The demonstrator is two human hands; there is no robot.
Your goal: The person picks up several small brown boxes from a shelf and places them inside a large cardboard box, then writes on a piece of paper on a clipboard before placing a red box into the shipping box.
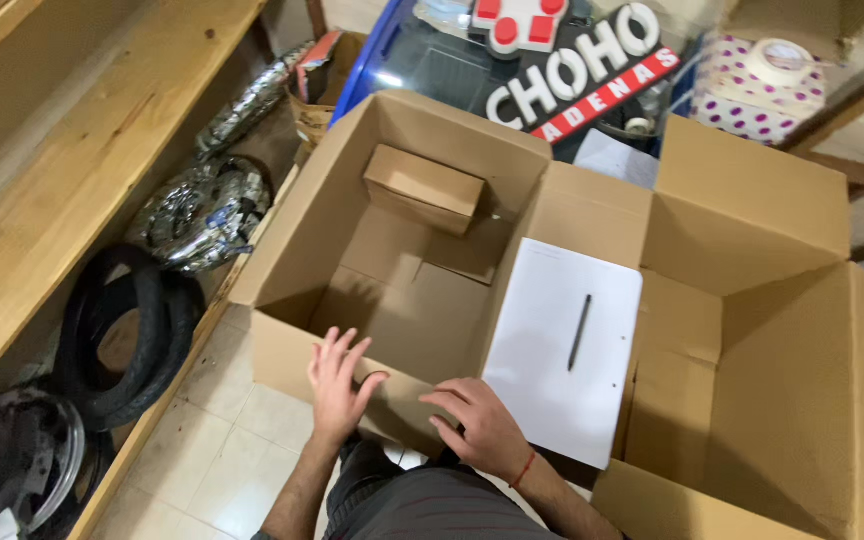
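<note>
A large open cardboard box (297,240) stands on the tiled floor in front of me. A small closed cardboard box (422,186) lies inside it at the far end. My left hand (338,377) rests flat on the near flap of the large box, fingers spread. My right hand (480,425) lies on the same near edge, fingers loosely curled, holding nothing. Just right of it a white sheet of paper (552,370) lies on a flap, with a dark pen (579,332) on top.
A second open cardboard box (782,340) stands to the right. Wooden shelving (62,160) runs along the left, with rubber tyres (127,335) and shiny chrome parts (197,210) beneath. A dotted white package (757,85) and a dark sign (572,75) are at the back.
</note>
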